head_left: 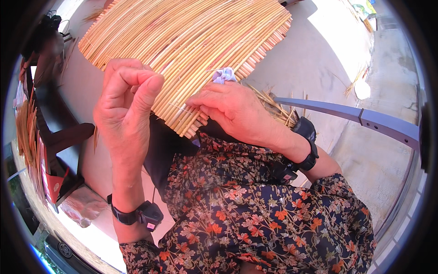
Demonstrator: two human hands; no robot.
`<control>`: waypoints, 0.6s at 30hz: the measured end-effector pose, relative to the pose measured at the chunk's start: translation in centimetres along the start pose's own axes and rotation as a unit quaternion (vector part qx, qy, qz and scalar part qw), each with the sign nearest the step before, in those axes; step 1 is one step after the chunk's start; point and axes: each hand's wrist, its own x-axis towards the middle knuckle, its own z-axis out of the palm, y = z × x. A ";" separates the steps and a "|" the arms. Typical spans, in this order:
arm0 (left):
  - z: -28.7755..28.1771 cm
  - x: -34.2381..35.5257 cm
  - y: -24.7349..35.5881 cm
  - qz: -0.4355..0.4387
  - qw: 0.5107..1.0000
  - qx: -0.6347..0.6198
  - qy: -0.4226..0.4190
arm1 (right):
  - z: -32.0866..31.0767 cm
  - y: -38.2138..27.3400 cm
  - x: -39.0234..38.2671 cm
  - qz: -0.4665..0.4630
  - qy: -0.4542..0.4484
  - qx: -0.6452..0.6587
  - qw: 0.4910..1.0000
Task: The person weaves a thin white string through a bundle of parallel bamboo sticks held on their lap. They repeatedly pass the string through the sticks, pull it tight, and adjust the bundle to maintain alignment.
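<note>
A large mat of straight yellow reed stalks (182,45), bound side by side with thin pale thread, stretches away from my lap. My right hand (237,109) is closed at the mat's near right edge, its fingertips pressed on the last stalks beside a stitch of thread. A knotted scrap of pale lilac cloth (223,75) shows at that hand's fingers. Above the near left edge my left hand (127,93) is raised, thumb and forefinger bent together. Whatever those fingers hold, if anything, is too fine to make out.
A grey metal bar (342,109) slants in from the right, beside loose stalks (283,109). At far left stand a dark bench-like frame (68,137) and a bundle of reeds (28,137). A clear plastic bag (84,205) lies below them.
</note>
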 end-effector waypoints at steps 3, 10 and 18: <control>-1.9 0.4 0.6 -0.056 0.995 0.021 -0.074 | 0.1 0.5 0.4 0.032 0.013 0.051 0.998; -0.8 -2.5 -1.5 0.060 0.931 0.290 -0.213 | 0.1 0.2 0.9 -0.003 0.010 0.022 1.000; -0.1 -2.2 -1.6 0.169 0.923 0.281 -0.199 | -1.2 -0.4 1.8 -0.014 -0.043 0.014 0.999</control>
